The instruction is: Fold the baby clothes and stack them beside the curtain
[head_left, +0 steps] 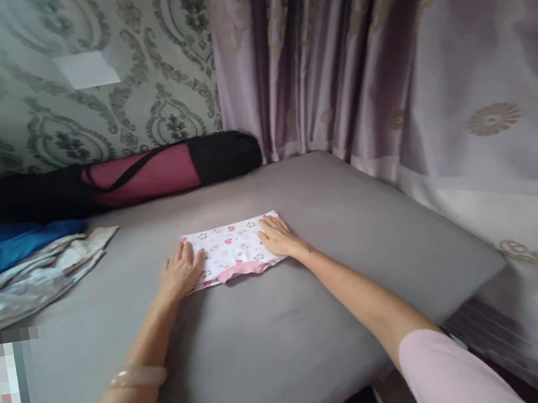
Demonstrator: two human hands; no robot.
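Note:
A small folded white cloth [232, 247] with pink hearts and a pink edge lies flat on the grey bed sheet [289, 333]. My left hand [181, 272] rests flat on its left end, fingers stretched out. On the cloth's right end lies my right hand [278, 235], also flat with fingers apart. A pale bangle [136, 377] circles my left wrist. Neither hand grips anything.
A long black and maroon bag [143, 174] lies along the patterned wall at the back. Blue and pale grey fabrics [20, 265] are heaped at the left. Purple curtains [406, 73] hang at the right, past the bed's edge.

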